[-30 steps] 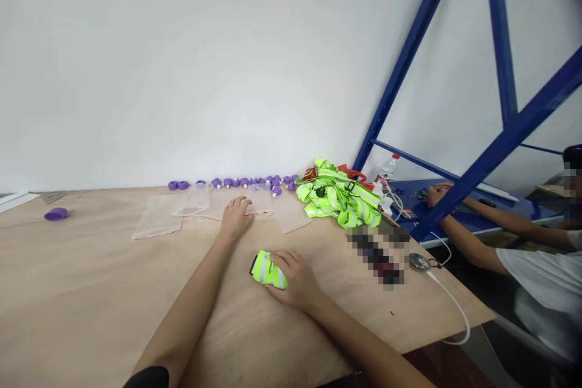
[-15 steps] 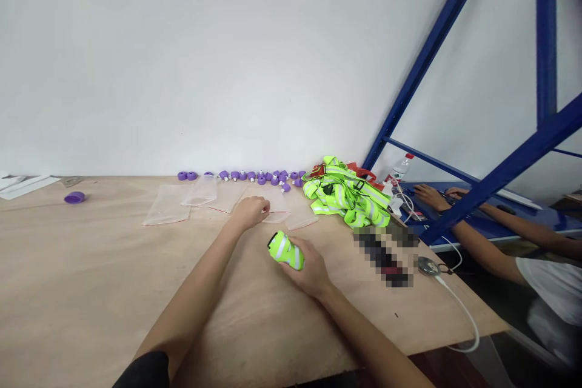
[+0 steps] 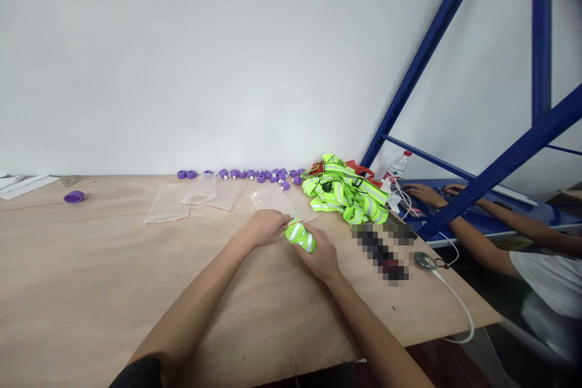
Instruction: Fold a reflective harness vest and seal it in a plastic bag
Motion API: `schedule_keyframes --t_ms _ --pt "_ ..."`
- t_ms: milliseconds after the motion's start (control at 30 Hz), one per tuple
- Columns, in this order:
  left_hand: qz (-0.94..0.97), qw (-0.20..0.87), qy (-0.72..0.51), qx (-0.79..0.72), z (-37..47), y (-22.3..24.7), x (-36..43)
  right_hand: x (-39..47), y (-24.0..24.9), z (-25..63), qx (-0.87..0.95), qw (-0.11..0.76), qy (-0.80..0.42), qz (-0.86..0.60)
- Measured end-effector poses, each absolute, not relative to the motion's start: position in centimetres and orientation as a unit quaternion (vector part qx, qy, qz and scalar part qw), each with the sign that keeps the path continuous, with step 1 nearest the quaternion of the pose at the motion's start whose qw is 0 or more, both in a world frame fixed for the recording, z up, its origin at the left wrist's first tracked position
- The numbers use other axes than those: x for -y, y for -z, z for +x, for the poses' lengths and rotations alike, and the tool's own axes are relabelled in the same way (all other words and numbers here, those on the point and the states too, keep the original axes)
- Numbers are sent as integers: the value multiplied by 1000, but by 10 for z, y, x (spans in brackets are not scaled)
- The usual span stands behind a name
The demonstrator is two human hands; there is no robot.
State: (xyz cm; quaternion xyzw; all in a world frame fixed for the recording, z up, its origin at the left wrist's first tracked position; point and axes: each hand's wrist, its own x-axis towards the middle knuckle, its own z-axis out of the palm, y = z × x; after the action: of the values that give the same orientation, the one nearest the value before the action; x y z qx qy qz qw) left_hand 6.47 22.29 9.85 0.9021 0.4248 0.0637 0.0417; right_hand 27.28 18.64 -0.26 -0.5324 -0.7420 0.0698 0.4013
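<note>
My right hand (image 3: 321, 254) is wrapped round a rolled neon-yellow reflective strap (image 3: 301, 237) with silver stripes, held just above the wooden table. My left hand (image 3: 268, 227) is closed at the roll's left end, its fingertips pinching the edge of a clear zip bag (image 3: 273, 197). Fingers and roll partly cover that edge, and I cannot tell whether any of the roll is inside. Further left lie more clear bags (image 3: 166, 205), flat and partly overlapping. Just beyond the right hand sits a heap of the same neon-yellow reflective straps (image 3: 348, 191).
Several small purple caps (image 3: 261, 177) line the wall; a single purple piece (image 3: 74, 196) lies far left. At right are a round device (image 3: 425, 261) with a white cable, a bottle (image 3: 399, 165), a blue metal frame (image 3: 427, 48) and another person's arms (image 3: 468, 236) at a blue table.
My left hand has moved right and nearer to me, pulling a bag's edge to the roll. My right hand has raised the rolled strap slightly away from me, and the two hands now meet.
</note>
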Motion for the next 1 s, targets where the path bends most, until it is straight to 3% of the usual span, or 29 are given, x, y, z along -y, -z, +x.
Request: schedule_keyframes --t_ms 333,600,733,833,933,1000 --pt "923 81 -53 -373 84 -94 -210 -183 4 266 729 376 -90 -564" --pt "882 163 -209 -391 87 -99 -206 -199 4 288 617 530 -160 -559" --pt "771 385 -209 -462 85 -84 -214 -203 2 292 581 585 -144 -547" --pt "634 565 -337 -406 97 -61 -219 -201 2 290 587 590 -145 -535" --pt "478 627 -507 -348 120 -40 -221 -199 4 285 619 572 -142 -519" --pt "417 634 -555 -341 133 -29 -219 -198 5 282 646 552 -139 -508"
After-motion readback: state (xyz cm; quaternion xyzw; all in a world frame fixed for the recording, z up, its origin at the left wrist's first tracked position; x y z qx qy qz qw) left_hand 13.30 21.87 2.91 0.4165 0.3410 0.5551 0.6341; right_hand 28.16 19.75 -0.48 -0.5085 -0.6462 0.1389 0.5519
